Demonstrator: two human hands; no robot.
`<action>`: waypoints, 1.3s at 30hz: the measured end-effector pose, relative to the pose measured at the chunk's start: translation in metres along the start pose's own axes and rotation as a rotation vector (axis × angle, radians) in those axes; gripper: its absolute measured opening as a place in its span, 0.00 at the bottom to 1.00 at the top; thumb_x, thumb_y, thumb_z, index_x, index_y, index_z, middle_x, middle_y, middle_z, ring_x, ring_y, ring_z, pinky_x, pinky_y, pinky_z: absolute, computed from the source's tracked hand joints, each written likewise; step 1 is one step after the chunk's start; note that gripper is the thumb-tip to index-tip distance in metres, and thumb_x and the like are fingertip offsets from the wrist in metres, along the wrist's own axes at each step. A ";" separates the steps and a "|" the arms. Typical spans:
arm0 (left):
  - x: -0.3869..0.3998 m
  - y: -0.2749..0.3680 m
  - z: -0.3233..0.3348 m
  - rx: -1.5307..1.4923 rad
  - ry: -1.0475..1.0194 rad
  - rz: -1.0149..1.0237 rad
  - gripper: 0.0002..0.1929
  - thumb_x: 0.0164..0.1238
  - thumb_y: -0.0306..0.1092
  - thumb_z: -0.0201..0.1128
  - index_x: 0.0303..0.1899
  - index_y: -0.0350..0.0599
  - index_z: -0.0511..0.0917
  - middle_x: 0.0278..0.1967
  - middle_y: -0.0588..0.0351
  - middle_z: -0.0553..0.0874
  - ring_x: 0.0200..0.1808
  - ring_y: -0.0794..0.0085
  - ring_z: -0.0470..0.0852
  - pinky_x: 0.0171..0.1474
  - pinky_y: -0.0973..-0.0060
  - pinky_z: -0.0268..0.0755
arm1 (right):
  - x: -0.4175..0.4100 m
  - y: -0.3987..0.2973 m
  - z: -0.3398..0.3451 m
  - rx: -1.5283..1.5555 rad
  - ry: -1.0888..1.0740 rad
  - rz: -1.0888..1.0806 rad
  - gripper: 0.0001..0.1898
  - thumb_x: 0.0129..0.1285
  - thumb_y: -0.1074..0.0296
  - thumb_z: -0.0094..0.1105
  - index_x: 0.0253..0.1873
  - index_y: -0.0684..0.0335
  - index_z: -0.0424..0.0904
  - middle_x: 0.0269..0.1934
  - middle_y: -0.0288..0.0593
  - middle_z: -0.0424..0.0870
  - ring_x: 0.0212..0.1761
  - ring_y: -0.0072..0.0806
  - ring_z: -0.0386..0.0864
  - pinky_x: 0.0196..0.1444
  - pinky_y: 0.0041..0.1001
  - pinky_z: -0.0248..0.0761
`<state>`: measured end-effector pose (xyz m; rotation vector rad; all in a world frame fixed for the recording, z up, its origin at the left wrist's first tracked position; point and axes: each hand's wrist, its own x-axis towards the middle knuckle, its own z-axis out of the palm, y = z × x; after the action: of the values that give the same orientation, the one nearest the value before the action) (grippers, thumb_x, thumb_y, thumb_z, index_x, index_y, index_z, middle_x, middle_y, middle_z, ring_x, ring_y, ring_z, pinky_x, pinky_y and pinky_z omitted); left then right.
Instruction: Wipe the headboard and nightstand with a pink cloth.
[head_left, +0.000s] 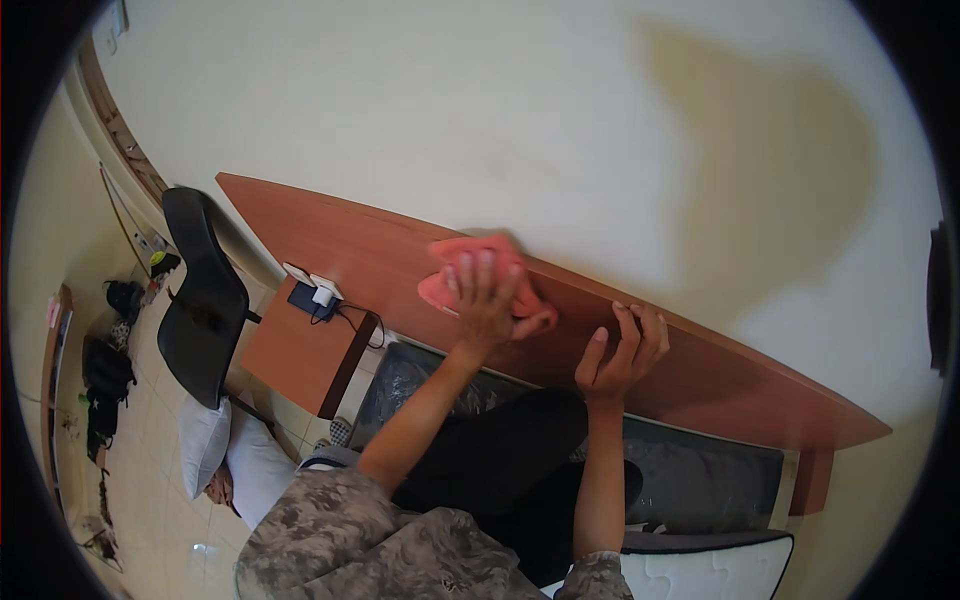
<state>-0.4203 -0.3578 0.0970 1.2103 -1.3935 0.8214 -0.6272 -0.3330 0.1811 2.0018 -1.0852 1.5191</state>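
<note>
My left hand (484, 300) lies spread on a coral-red cloth (499, 251), pressing it against the face and top edge of a brown wooden headboard (360, 247). Part of the cloth bunches out beside the thumb. To the right, my right hand (626, 349) holds no object; its bent fingers are apart, with fingertips at the headboard's upper edge. A pale wall (450, 112) rises behind the board. Below my hands is a dark, plastic-covered bed base (697, 472), partly hidden by my black-clad legs.
Left of the bed base, a wooden bedside table (307, 352) bears a phone (311, 301) and a plugged-in charger (323, 295). A black chair (199, 322) and white pillows (251, 465) are farther left. A white mattress (712, 570) lies at the lower right.
</note>
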 end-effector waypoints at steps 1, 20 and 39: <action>-0.011 0.003 0.002 -0.003 -0.004 -0.004 0.48 0.72 0.72 0.64 0.85 0.54 0.63 0.86 0.34 0.58 0.88 0.34 0.47 0.83 0.28 0.31 | 0.001 -0.002 -0.002 0.016 -0.019 -0.002 0.17 0.75 0.63 0.57 0.61 0.64 0.85 0.62 0.53 0.81 0.65 0.49 0.74 0.75 0.51 0.65; 0.013 0.039 -0.004 0.025 -0.197 0.137 0.54 0.68 0.67 0.70 0.86 0.44 0.57 0.87 0.27 0.47 0.88 0.26 0.38 0.82 0.27 0.27 | -0.001 -0.001 0.007 -0.005 0.031 -0.028 0.20 0.74 0.62 0.58 0.64 0.67 0.82 0.61 0.55 0.81 0.64 0.50 0.73 0.75 0.50 0.64; 0.013 0.087 -0.003 -0.037 -0.492 0.355 0.37 0.74 0.56 0.66 0.82 0.59 0.72 0.86 0.45 0.62 0.89 0.42 0.50 0.84 0.33 0.29 | -0.004 0.006 -0.005 0.192 -0.003 -0.003 0.22 0.75 0.63 0.53 0.66 0.69 0.78 0.64 0.59 0.81 0.67 0.58 0.77 0.77 0.55 0.66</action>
<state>-0.5020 -0.3361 0.1225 1.2010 -2.0578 0.7590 -0.6355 -0.3321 0.1777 2.1298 -0.9694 1.6756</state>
